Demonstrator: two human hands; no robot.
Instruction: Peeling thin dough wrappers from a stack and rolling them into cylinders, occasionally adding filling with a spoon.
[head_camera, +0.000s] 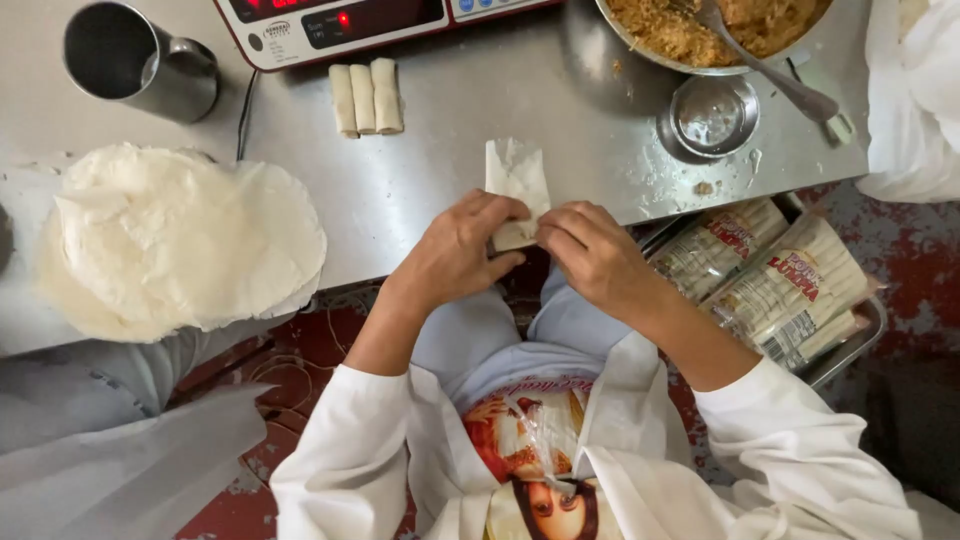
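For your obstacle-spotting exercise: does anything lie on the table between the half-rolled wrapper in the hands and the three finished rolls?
Nothing visible does. Both hands hold the wrapper at the table's near edge; bare steel separates it from the three rolls.

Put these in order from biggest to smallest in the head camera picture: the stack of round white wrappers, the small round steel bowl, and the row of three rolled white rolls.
1. Stack of round white wrappers, by far the largest.
2. Small round steel bowl and row of three rolled white rolls look about alike, so I will not rank them.

Left hand (455, 250) and right hand (590, 255) pinch together, fingers curled.
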